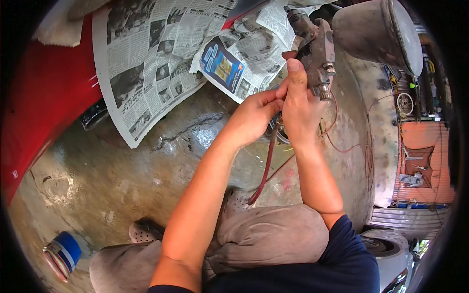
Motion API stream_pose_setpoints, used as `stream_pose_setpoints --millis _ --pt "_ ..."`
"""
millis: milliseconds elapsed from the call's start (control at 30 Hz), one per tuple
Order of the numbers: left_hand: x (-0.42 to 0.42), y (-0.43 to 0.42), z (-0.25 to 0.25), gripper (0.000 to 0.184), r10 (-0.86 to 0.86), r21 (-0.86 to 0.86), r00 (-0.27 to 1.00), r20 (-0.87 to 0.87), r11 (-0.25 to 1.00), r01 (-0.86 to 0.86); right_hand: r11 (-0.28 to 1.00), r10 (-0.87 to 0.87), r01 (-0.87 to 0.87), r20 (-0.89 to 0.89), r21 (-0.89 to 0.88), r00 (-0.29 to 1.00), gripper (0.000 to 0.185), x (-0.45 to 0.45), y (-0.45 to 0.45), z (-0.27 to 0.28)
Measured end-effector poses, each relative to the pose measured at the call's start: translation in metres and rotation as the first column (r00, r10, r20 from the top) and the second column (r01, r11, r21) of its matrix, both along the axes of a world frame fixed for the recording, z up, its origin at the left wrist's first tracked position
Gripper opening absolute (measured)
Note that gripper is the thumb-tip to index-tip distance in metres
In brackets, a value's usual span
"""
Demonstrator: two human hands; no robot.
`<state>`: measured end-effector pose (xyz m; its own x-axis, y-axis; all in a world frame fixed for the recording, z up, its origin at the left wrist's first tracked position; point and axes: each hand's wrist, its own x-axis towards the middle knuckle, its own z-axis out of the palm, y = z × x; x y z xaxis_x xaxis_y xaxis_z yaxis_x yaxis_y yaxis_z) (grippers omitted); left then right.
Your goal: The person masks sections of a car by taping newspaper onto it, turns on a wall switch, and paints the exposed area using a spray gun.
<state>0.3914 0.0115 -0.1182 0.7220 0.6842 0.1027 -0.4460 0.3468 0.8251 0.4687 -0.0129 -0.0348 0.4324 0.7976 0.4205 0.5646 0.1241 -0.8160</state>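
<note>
Spray gun (317,56) is raised ahead of the person, above the concrete floor (195,178), its cup (364,29) to the right. Right hand (300,112) is wrapped around the gun's handle, thumb upright. Left hand (251,117) is pinched on the upper end of the red hose (267,168), against the right hand; contact partly hidden.

Progress (judged): newspaper (156,63) already covers part of the red panel (44,97). Hose end is at the handle; whether the coupling is fully seated cannot be told, so securing it may remain. No finished result can be confirmed.

Writing: newspaper headline and columns printed sideways, too distorted to transcribe safely. Blue advertisement (222,68) carries pale lettering, illegible. No brand readable on the gun.
</note>
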Motion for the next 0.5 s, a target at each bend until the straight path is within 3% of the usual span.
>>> stream_pose_setpoints --millis 100,200,500 --pt "0.001 0.001 -0.004 0.027 -0.030 0.034 0.997 -0.074 0.999 0.033 0.998 0.052 -0.052 0.009 0.025 0.999 0.039 0.001 -0.001 0.000" --pt "-0.003 0.001 -0.006 0.024 -0.067 -0.049 0.994 -0.089 0.997 0.063 0.997 0.059 -0.058 -0.014 0.047 0.998 0.043 -0.004 0.001 0.003" --pt "-0.007 -0.007 -0.012 0.019 0.025 -0.119 0.999 -0.030 0.993 -0.028 0.991 0.128 -0.123 -0.105 0.057 0.986 0.051 -0.004 0.000 0.010"
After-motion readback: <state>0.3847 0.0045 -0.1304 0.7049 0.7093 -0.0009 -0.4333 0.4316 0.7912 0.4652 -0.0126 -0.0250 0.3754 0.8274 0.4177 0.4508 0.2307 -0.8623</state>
